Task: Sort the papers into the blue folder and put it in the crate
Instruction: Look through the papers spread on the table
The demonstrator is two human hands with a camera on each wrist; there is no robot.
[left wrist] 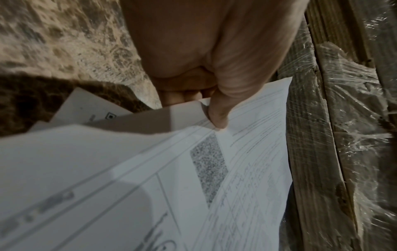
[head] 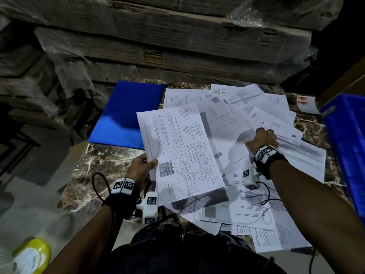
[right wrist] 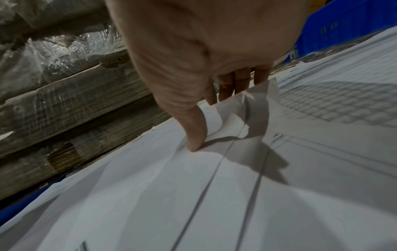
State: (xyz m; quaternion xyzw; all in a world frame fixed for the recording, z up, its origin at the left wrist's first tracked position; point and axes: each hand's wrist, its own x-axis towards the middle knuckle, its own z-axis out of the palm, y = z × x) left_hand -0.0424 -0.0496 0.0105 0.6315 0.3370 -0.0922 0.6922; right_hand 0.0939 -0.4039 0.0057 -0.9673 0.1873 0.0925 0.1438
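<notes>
Printed sheet (head: 177, 151) pinched by left hand (head: 141, 169); right hand (head: 263, 138) lifts scattered papers' (head: 256, 107) edge.

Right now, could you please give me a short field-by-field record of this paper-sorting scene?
left hand: left hand pinches the held sheet by its near edge, thumb on top
right hand: right hand grips the corner of a sheet in the loose papers
folder: blue folder lies closed, left of the papers
crate: blue crate stands at the right edge of the marble table
background: wrapped cardboard stacks
progress: no paper in the folder yet, as far as can be seen
</notes>
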